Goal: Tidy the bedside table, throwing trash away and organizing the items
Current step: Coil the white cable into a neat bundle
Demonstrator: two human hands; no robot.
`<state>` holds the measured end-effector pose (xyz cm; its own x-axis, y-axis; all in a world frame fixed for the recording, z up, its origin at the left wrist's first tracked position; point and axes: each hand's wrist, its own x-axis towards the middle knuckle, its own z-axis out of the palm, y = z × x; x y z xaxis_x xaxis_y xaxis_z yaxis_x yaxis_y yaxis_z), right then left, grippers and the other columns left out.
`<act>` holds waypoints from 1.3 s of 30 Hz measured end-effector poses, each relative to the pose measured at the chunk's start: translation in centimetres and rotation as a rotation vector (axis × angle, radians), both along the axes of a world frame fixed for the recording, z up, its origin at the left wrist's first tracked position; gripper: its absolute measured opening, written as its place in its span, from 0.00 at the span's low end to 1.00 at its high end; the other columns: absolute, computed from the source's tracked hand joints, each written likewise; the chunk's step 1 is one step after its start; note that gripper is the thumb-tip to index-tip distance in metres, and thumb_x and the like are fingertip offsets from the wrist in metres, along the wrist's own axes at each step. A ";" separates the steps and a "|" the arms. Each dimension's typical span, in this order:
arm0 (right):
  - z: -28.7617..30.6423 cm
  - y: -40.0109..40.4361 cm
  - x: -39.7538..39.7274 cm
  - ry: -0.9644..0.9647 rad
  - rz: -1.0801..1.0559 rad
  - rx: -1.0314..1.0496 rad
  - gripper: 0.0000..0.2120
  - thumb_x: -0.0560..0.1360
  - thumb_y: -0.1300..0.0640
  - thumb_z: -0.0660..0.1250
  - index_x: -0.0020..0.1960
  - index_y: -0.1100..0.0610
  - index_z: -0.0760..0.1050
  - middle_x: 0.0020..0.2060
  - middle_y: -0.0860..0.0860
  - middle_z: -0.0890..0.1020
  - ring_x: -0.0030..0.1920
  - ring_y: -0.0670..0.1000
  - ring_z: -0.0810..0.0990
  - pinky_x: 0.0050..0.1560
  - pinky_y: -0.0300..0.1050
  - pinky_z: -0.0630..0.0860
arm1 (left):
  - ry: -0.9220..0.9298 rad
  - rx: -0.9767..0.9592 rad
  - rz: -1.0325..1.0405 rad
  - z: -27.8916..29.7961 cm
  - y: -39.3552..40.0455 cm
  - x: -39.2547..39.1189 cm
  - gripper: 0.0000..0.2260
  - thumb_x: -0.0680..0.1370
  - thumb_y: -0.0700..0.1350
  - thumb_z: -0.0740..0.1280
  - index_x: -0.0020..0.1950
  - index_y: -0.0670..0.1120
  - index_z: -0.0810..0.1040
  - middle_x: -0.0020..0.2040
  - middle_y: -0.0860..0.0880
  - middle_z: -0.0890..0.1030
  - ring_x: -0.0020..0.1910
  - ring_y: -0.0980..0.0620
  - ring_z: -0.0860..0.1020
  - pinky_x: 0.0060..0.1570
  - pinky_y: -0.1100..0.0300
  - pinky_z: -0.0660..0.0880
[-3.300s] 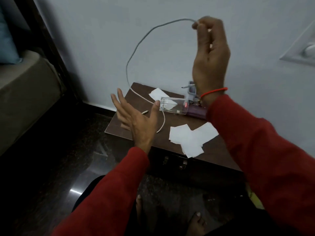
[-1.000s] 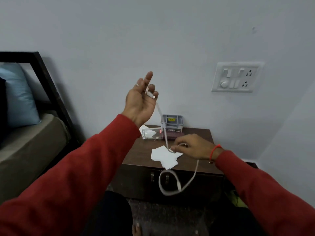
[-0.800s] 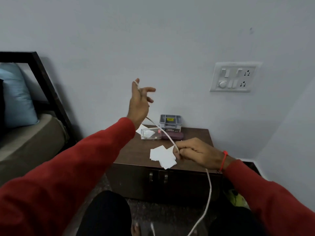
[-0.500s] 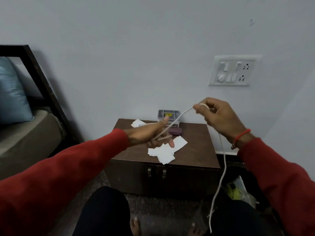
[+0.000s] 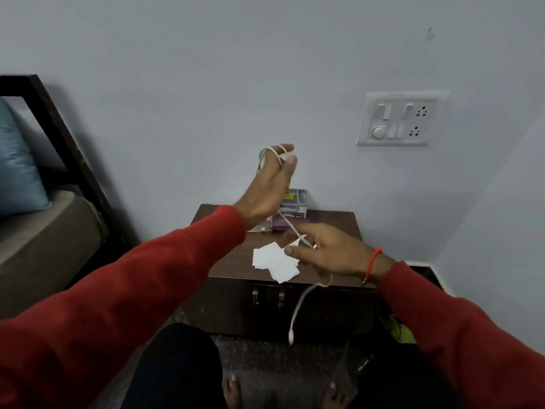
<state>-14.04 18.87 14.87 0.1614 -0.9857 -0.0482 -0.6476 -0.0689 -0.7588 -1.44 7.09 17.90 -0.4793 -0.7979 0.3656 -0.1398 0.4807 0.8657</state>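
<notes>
The left hand [image 5: 269, 184] is raised above the bedside table [image 5: 333, 231], fingers extended with loops of the white charging cable [image 5: 298, 234] wound around their tips and the thumb pressed against them. From there the cable slants down toward 5 o'clock to the right hand [image 5: 327, 252], whose fingers are loosely curled so the cord runs through them; the free end dangles below the table's front edge, its plug [image 5: 291, 338] hanging clear. Those loops sit near the fingertips, so a tug from the right hand could slip them off. The swinging tail could also brush the white paper scraps [image 5: 275, 261] at the table's 6 o'clock edge onto the floor.
</notes>
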 end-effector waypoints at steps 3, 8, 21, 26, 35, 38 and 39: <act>1.8 -0.7 -1.4 0.165 -0.139 -0.253 0.05 0.78 0.52 0.68 0.48 0.52 0.82 0.38 0.48 0.84 0.39 0.45 0.82 0.45 0.46 0.78 | -0.390 -0.200 -0.119 -0.2 1.2 0.7 0.31 0.84 0.63 0.45 0.54 0.39 0.76 0.46 0.47 0.75 0.41 0.58 0.73 0.50 0.60 0.72; 3.6 -1.4 -4.9 0.107 -0.339 -0.471 0.05 0.71 0.49 0.76 0.41 0.50 0.83 0.34 0.45 0.83 0.36 0.41 0.78 0.40 0.35 0.71 | -0.496 0.277 -0.418 0.5 3.2 1.0 0.36 0.83 0.66 0.41 0.41 0.38 0.73 0.32 0.46 0.68 0.26 0.55 0.64 0.26 0.64 0.63; -3.4 -0.7 -0.3 0.070 -0.105 -0.088 0.09 0.80 0.56 0.64 0.59 0.52 0.78 0.31 0.42 0.79 0.28 0.35 0.77 0.35 0.35 0.72 | 0.054 0.133 -0.036 0.3 0.8 -0.8 0.20 0.86 0.57 0.54 0.59 0.40 0.70 0.41 0.50 0.70 0.38 0.52 0.70 0.42 0.56 0.73; 0.1 -0.5 -2.5 0.220 -0.194 -0.295 0.13 0.75 0.45 0.64 0.51 0.52 0.81 0.42 0.50 0.86 0.45 0.52 0.84 0.49 0.57 0.79 | -0.725 -0.145 -0.331 -3.3 1.5 1.1 0.50 0.71 0.79 0.35 0.51 0.40 0.77 0.45 0.41 0.80 0.45 0.45 0.78 0.52 0.50 0.75; 0.5 -0.6 -4.9 -0.207 -0.186 -0.264 0.06 0.79 0.61 0.67 0.49 0.60 0.83 0.29 0.42 0.81 0.29 0.37 0.75 0.36 0.31 0.69 | -0.082 0.797 -0.605 -2.7 3.6 0.9 0.24 0.85 0.61 0.52 0.42 0.46 0.75 0.27 0.53 0.61 0.24 0.56 0.60 0.26 0.63 0.58; -2.2 -0.9 -4.9 -0.435 -0.203 -0.147 0.07 0.80 0.62 0.64 0.51 0.57 0.82 0.31 0.51 0.75 0.31 0.46 0.71 0.32 0.38 0.68 | 0.138 0.982 -0.674 -2.3 3.1 1.2 0.23 0.86 0.58 0.53 0.44 0.45 0.78 0.23 0.55 0.62 0.21 0.59 0.59 0.22 0.65 0.57; -3.0 -1.0 -4.9 -0.457 -0.207 -0.119 0.08 0.80 0.61 0.64 0.51 0.56 0.82 0.32 0.54 0.74 0.33 0.50 0.70 0.33 0.42 0.69 | 0.224 1.049 -0.705 -2.2 2.8 1.3 0.23 0.86 0.57 0.54 0.44 0.44 0.79 0.22 0.55 0.63 0.20 0.59 0.59 0.21 0.66 0.58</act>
<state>-18.90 17.83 11.89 -0.0590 -0.9936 0.0961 -0.2613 -0.0775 -0.9621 -0.10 9.91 15.73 -0.9235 -0.3515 -0.1535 0.0623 -0.5324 0.8442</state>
